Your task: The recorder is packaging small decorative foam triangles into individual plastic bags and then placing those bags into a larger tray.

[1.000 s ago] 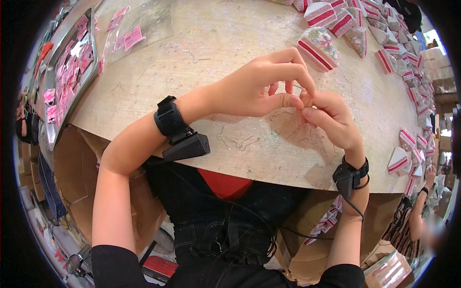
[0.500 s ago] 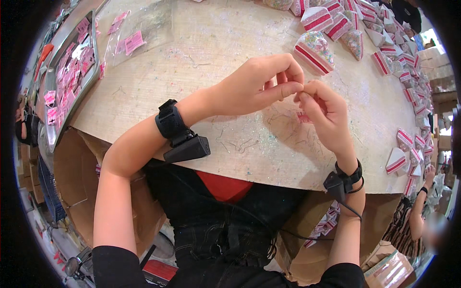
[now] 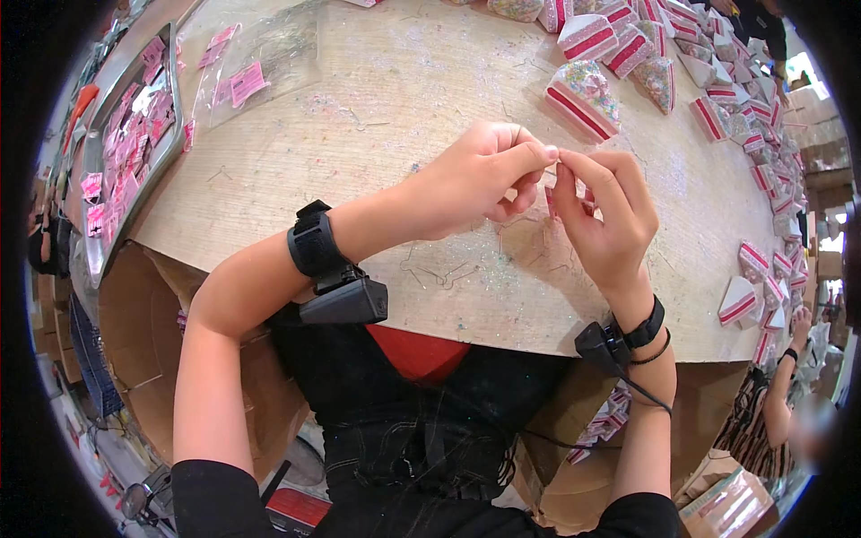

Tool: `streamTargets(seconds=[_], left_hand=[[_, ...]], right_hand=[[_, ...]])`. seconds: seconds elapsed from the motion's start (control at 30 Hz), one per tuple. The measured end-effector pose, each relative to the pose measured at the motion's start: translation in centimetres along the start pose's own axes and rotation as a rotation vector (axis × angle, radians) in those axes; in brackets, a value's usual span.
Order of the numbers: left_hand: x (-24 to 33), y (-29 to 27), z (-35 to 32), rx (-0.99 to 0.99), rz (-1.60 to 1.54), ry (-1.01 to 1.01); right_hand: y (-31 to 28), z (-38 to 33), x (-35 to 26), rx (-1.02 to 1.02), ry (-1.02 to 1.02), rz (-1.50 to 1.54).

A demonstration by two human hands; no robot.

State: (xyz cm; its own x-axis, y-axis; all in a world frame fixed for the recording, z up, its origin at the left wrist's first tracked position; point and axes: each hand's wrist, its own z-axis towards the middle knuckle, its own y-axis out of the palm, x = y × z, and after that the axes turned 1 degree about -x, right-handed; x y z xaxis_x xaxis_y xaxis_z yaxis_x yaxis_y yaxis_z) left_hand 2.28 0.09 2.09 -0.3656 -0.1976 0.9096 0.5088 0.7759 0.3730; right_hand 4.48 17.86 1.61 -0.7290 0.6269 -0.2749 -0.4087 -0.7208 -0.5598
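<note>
My left hand [image 3: 489,179] and my right hand [image 3: 610,215] meet fingertip to fingertip above the table, both closed in a pinch. What sits between the fingertips is too small to make out. Part of a small pink tag [image 3: 551,201] shows at my right hand's fingers and seems to hang from them; the fingers hide the rest. Beyond the hands lies a cake-slice-shaped piece [image 3: 583,100] with a white and red striped side and a sprinkled top. Several thin bent wires [image 3: 444,276] lie on the tabletop [image 3: 359,179], nearer to me.
A metal tray [image 3: 179,134] of pink tags stands at the left, beside a clear plastic bag [image 3: 278,54] with more tags. Many cake-slice pieces [image 3: 587,36] crowd the far right and right edge. Cardboard boxes [image 3: 193,359] stand below the table edge. A person in stripes [image 3: 758,412] is at the right.
My left hand has dropped a little toward me and its fingers have curled in. My right hand's fingers have straightened upward. The pink tag has shifted up and left.
</note>
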Motion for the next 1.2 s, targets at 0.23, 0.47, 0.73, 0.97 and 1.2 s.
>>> streamTargets(seconds=[0.23,0.47,0.73,0.97,1.2], left_hand=[[-0.1,-0.4,0.6,-0.094,-0.248,-0.239],[0.3,0.2,0.1,0.044,-0.184,-0.096],[-0.3,-3.7,2.4,0.270,0.969,0.677],[-0.1,-4.1,1.8,0.144,1.219,0.761],[-0.6,-2.2,0.6,0.220,1.275,0.815]], right_hand=[[-0.6,0.2,0.1,-0.129,0.141,0.070],[-0.8,1.4,2.6,-0.122,0.320,0.183],[0.0,2.2,7.3,-0.047,0.538,0.576],[0.5,1.2,2.4,-0.240,0.417,0.718],[-0.8,1.4,0.4,-0.228,0.270,0.317]])
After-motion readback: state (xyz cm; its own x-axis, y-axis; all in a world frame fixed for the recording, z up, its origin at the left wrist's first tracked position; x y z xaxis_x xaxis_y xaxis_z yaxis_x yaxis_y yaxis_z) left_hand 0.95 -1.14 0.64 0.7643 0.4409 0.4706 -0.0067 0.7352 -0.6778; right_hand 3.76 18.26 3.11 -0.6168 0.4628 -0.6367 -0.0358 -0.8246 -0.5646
